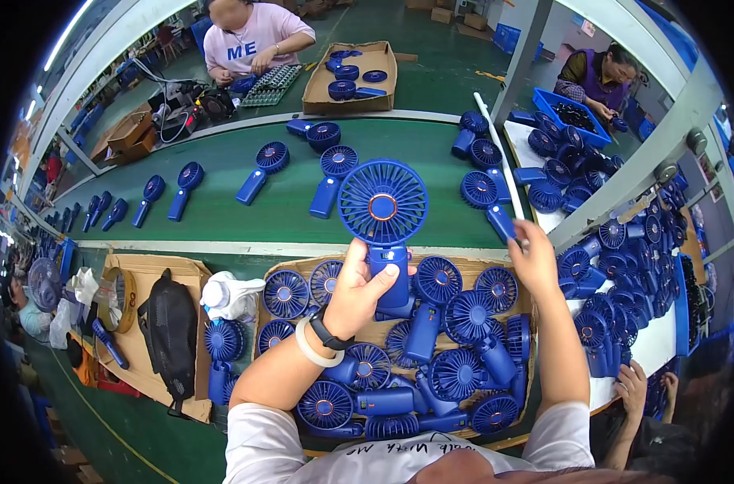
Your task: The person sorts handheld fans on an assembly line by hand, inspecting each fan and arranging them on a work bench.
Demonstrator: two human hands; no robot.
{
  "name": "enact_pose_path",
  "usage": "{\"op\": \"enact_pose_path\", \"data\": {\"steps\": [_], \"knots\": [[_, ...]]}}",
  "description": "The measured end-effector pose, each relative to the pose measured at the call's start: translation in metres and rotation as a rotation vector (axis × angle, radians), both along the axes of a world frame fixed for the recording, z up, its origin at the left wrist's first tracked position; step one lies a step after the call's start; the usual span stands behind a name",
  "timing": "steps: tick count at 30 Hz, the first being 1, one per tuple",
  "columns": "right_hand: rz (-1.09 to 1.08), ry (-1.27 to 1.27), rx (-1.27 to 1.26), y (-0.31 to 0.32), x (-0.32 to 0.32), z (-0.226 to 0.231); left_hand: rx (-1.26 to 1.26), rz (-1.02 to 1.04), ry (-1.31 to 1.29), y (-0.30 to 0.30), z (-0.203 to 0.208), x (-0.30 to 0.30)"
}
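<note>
Left hand (pixel 352 294) grips a blue fan (pixel 383 207) by its handle, thumb across the front, cage upright above the cardboard box (pixel 375 331) of fans. To do this well, I'd keep hold low on the handle, fingers off the blades. Right hand (pixel 535 264) at the handle end of another fan (pixel 500 222) on the green belt (pixel 222 216), fingers half curled; contact unclear. Left forearm angles inward over the box; right arm reaches forward, elbow loosely bent.

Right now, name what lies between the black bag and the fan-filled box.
Head view: a white item, with blue fans below it in the picture.
</note>
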State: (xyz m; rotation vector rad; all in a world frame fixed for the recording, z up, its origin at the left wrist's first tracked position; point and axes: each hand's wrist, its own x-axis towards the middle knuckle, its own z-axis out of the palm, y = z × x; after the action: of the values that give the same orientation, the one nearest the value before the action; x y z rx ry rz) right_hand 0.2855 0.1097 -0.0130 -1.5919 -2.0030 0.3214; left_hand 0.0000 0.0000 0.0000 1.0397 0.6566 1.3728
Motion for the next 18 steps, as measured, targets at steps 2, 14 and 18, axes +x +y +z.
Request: {"op": "enact_pose_path", "data": {"steps": [2, 14, 18], "knots": [[0.003, -0.128, 0.032, 0.021, 0.005, -0.011, 0.015, 0.028, 0.016, -0.002, -0.004, 0.008], [0.082, 0.409, -0.526, 0.098, 0.001, -0.064, 0.028, 0.033, -0.057, 0.011, -0.011, 0.004], [0.296, 1.074, -0.6, 0.027, -0.075, 0.009, -0.026, 0.035, -0.122, 0.011, -0.017, -0.009]]}}
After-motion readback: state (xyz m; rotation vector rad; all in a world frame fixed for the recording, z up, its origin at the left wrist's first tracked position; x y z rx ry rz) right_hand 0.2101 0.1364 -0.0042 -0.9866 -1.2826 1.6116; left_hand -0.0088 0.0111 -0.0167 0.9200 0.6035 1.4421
